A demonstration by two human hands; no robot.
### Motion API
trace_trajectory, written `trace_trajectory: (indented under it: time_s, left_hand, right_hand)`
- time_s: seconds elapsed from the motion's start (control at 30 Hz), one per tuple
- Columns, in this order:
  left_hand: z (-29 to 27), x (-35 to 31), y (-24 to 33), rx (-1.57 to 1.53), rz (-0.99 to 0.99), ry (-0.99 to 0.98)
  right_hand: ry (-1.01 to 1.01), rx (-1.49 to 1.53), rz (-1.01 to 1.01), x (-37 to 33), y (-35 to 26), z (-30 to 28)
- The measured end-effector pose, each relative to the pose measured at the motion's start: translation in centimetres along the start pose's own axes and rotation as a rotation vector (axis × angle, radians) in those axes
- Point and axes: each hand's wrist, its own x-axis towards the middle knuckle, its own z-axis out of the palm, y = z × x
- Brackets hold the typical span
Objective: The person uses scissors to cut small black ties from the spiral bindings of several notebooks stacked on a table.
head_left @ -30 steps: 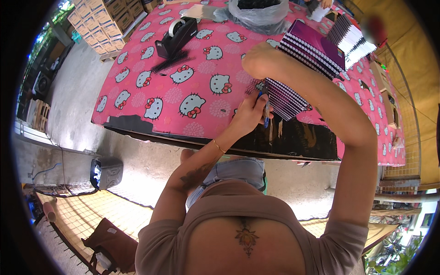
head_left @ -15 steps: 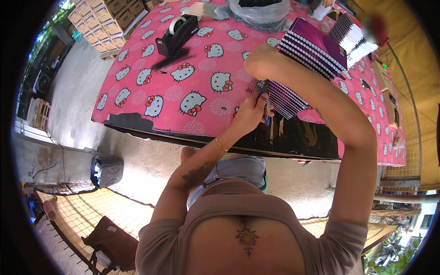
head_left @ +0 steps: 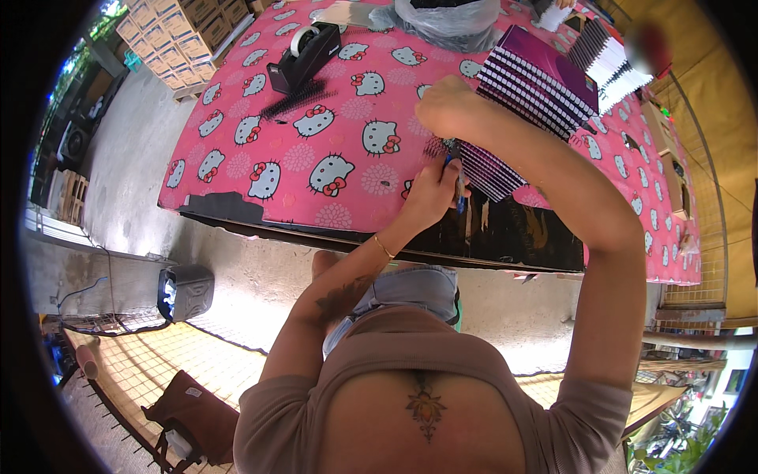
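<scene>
Head view: just above centre, the left hand (head_left: 431,192) grips a blue-handled tool (head_left: 460,195) upright beside fanned spiral-bound notebooks (head_left: 494,172); the right hand (head_left: 444,107), grip hidden from sight, bends close, perhaps steadying them

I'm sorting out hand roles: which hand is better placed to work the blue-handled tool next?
Likely the left hand: it holds the blue-handled tool, whose head is beside the left end of the near spiral-bound notebooks. The right hand is bent beyond the tool, its grip hidden.
</scene>
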Motion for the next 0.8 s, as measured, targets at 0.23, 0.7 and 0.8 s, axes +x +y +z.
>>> trace_trajectory:
  time_s: [0.23, 0.7, 0.8]
  left_hand:
    - [0.0, -0.9, 1.4, 0.102, -0.081, -0.071]
    - [-0.4, -1.4, -0.5, 0.05, -0.095, -0.081]
    - [-0.3, -0.9, -1.1, -0.052, -0.1, -0.015]
  right_hand:
    - [-0.032, -0.023, -0.004, 0.1, 0.5, 1.0]
    - [-0.047, 0.014, 0.025, 1.5, -0.1, 2.8]
    - [-0.082, -0.006, -0.004, 1.5, -0.5, 2.2]
